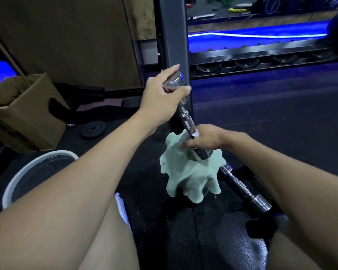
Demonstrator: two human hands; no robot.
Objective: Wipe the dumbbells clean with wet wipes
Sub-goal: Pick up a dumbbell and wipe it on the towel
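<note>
- Here, at 9 o'clock, an open cardboard box (pixel 25 112) stands on the dark rubber floor (pixel 281 117), with a black weight plate (pixel 93 129) lying flat beside it.
- At 8 o'clock sits a white-rimmed bucket (pixel 21 177), partly hidden by the left forearm.
- The left hand (pixel 164 98), just above centre toward 12 o'clock, has its fingers curled round the upper head of a chrome dumbbell (pixel 185 115), which stands tilted, top leaning left.
- The dumbbell's lower head rests on a pale green cloth (pixel 189 176) bunched on the floor at centre.
- The right hand (pixel 207 138) pinches a small white wipe (pixel 195 135) against the handle, just above the lower head.
- At 4 o'clock a second chrome dumbbell (pixel 244 189) lies on the floor, touching the cloth's edge.
- At 1 o'clock a dark dumbbell rack (pixel 261 61) runs across, blue light glowing behind it.
</note>
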